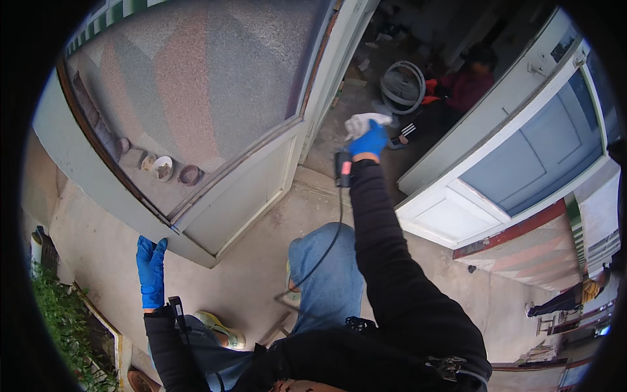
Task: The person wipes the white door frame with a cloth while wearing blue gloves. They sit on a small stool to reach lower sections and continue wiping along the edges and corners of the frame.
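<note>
My left hand (152, 269), in a blue glove, has its fingers at the lower edge of the pale wooden door (191, 248) with a large glass pane (235, 73). My right hand (368, 142), also blue-gloved, grips a whitish cloth (361, 124) in front of the dark doorway, with my arm stretched out. A black device with a cable sits at my right wrist. Behind the glass lie a white bowl (162, 168) and a brown clay pot (190, 175).
A person (470, 81) in red gloves sits inside beside a round fan (403, 87). At right stands another white door (482, 208). Green plants (63, 323) grow at lower left. Another person (563, 299) is far off at right, near a stool (545, 324).
</note>
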Available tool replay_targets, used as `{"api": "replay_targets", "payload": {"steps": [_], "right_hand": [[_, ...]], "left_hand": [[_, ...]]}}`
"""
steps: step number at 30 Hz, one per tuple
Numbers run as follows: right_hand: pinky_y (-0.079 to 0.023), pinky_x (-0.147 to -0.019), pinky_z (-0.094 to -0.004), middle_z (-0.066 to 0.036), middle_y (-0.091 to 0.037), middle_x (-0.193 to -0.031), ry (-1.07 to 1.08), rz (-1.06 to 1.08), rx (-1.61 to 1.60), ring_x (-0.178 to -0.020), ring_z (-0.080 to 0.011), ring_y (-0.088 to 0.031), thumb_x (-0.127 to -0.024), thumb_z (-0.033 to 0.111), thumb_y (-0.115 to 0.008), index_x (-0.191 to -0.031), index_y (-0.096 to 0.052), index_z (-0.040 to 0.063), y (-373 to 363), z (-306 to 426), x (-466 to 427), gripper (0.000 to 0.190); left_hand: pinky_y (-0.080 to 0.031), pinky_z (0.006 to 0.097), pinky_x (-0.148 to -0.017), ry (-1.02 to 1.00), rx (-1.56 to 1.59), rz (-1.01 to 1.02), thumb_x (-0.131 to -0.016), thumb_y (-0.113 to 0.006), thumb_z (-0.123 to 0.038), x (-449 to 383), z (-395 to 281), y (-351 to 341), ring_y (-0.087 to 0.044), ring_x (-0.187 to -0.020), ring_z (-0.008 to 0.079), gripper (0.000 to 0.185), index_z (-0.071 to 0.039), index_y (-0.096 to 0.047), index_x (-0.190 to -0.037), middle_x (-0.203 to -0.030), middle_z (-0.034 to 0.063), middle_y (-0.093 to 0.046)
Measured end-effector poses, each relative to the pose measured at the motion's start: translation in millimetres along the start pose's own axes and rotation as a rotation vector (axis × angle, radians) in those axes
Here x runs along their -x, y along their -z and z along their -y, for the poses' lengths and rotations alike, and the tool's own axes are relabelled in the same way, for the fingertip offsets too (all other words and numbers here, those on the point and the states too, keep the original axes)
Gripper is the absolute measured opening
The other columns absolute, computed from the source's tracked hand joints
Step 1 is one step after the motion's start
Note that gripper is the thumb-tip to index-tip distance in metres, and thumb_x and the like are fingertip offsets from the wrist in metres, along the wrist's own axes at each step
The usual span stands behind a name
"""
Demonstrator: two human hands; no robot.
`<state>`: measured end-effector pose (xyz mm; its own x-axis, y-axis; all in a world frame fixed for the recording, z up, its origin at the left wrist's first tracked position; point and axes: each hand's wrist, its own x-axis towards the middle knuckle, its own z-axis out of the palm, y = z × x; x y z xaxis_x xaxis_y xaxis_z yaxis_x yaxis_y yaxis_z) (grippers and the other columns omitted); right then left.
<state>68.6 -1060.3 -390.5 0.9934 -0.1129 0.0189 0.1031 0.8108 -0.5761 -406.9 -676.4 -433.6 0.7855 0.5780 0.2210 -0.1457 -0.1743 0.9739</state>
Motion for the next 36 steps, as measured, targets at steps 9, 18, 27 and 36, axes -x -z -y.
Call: {"api": "replay_targets", "payload": {"steps": [9,18,27,36], "right_hand": [[-0.049,-0.085,-0.0338,-0.008,-0.061,-0.109,0.145,0.035,0.119,-0.097,-0.0221,-0.06,-0.084,0.0,-0.057,-0.118,-0.056,0.002,-41.8,40.4,39.9,0.034],[-0.05,-0.083,-0.029,-0.007,-0.06,-0.108,-0.466,0.562,0.557,-0.097,-0.0156,-0.059,-0.084,0.003,-0.064,-0.123,-0.051,0.003,-65.7,-69.1,319.4,0.041],[-0.048,-0.084,-0.0274,-0.006,-0.058,-0.11,-0.606,0.779,0.621,-0.098,-0.0136,-0.057,-0.086,0.002,-0.064,-0.121,-0.05,0.006,-61.1,-104.6,413.2,0.038],[-0.044,-0.099,-0.0328,-0.009,-0.044,-0.135,-0.838,0.842,0.387,-0.123,-0.0196,-0.047,-0.094,0.024,-0.061,-0.146,-0.025,0.009,-52.6,-116.7,416.5,0.065]], "left_hand": [[-0.039,0.0293,-0.1,-0.004,-0.198,-0.095,-0.092,-0.059,-0.003,0.1,-2.8,-6.6,-0.054,-0.111,0.0159,0.032,0.001,-0.058,-0.124,-0.123,0.0065,-0.059],[-0.047,0.0304,-0.083,-0.436,-0.429,-0.387,-0.088,-0.063,-0.004,35.1,-49.2,-2.3,-0.062,-0.092,0.0198,0.023,-0.003,-0.065,-0.111,-0.106,0.0095,-0.066],[-0.043,0.0312,-0.095,-0.058,-0.322,0.307,-0.076,-0.077,-0.014,83.6,-74.0,-42.7,-0.057,-0.113,0.0224,0.084,-0.013,-0.035,-0.148,-0.136,0.0106,-0.053],[-0.04,0.0303,-0.102,0.02,0.297,0.157,-0.082,-0.07,-0.008,83.1,-63.8,-27.4,-0.051,-0.118,0.015,0.073,-0.009,-0.036,-0.147,-0.135,0.008,-0.053]]}}
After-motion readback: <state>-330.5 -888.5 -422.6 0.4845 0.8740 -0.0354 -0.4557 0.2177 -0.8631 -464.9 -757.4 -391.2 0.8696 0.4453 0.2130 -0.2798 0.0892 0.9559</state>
